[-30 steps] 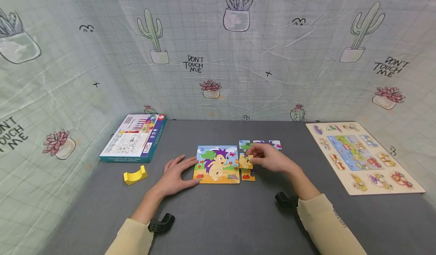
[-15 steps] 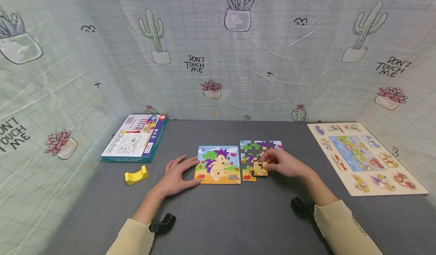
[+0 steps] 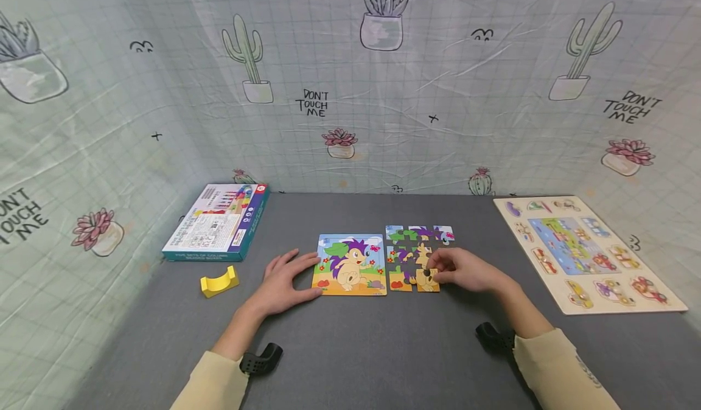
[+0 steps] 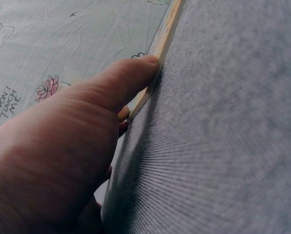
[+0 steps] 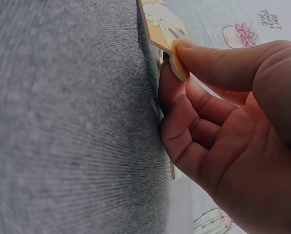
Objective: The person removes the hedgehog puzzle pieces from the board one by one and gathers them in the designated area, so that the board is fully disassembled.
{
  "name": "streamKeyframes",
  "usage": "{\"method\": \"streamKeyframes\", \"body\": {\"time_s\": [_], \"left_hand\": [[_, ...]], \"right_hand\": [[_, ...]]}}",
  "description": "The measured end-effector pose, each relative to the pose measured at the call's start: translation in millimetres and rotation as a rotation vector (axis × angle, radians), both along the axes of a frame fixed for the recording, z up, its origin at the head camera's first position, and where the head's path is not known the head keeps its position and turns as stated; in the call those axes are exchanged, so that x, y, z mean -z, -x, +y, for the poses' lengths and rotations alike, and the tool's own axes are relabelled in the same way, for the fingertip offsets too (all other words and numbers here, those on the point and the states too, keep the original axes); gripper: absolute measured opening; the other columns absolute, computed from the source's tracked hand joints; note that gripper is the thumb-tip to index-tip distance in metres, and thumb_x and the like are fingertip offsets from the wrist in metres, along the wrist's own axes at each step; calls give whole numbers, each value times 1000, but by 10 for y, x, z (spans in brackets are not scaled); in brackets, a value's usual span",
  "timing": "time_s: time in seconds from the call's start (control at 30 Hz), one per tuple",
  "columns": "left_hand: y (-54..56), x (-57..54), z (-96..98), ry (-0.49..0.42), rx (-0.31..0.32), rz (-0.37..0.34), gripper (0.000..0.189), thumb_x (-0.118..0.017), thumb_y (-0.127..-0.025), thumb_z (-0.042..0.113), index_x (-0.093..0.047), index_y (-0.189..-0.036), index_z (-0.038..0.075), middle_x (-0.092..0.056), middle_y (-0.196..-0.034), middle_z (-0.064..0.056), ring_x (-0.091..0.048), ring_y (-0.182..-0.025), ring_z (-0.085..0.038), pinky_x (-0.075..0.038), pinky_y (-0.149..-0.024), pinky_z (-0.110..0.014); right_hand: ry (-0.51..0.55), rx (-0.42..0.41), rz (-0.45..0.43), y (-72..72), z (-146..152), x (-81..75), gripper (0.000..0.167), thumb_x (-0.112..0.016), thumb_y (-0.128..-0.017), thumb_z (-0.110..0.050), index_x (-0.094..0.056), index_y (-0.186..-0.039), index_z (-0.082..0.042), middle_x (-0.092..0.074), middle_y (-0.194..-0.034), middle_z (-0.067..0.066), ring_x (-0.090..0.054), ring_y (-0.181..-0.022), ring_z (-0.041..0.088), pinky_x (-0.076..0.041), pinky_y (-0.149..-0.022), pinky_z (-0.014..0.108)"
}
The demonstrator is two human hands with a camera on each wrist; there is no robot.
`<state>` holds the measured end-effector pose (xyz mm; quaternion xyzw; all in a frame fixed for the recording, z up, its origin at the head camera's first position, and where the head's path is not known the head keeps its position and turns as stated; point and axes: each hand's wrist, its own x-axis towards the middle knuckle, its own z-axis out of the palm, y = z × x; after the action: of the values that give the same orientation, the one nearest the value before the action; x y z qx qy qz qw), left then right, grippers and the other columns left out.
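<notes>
A square hedgehog picture board (image 3: pixel 350 270) lies flat on the grey table. My left hand (image 3: pixel 280 282) rests at its left side, fingers fairly straight, with thumb and fingertips touching its edge. In the left wrist view the thumb (image 4: pixel 121 80) presses against the wooden rim. To the right of the board, my right hand (image 3: pixel 468 270) pinches a yellow-orange puzzle piece (image 3: pixel 425 283) between thumb and index finger, at the bottom row of the loose pieces. The piece (image 5: pixel 161 24) is tilted up in the right wrist view. Other hedgehog pieces (image 3: pixel 400 255) lie in rows behind it.
A boxed toy (image 3: pixel 216 221) lies at the back left, with a yellow curved block (image 3: pixel 219 282) in front of it. On the right is a wooden peg puzzle board (image 3: pixel 588 252). A patterned cloth (image 3: pixel 350 93) hangs behind the table.
My right hand has carried the pinched piece rightward and toward me, from the left column to the middle of the bottom row. My left hand stays at the board.
</notes>
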<state>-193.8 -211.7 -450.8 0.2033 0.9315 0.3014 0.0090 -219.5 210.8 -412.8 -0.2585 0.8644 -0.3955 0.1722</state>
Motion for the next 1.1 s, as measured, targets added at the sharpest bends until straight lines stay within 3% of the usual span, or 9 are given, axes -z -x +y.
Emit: {"method": "streamKeyframes", "body": {"time_s": [0.4, 1.1], "left_hand": [[-5, 10, -2, -1, 0, 11, 69, -78, -85, 45, -58, -145, 15, -51, -150, -8, -23, -147, -40, -6, -113, -66], [-6, -3, -3, 6, 4, 21, 70, -78, -86, 45, -57, -145, 15, -51, -149, -8, -24, -147, -41, -7, -113, -66]], "right_hand": [[-65, 31, 69, -11, -5, 36, 10, -69, -95, -4, -65, -104, -3, -61, -88, -1, -55, -80, 17, -48, -72, 30], [-68, 47, 75, -21, -3, 37, 23, -77, -89, -7, -65, -107, -1, -61, -92, 3, -55, -82, 18, -48, -73, 30]]}}
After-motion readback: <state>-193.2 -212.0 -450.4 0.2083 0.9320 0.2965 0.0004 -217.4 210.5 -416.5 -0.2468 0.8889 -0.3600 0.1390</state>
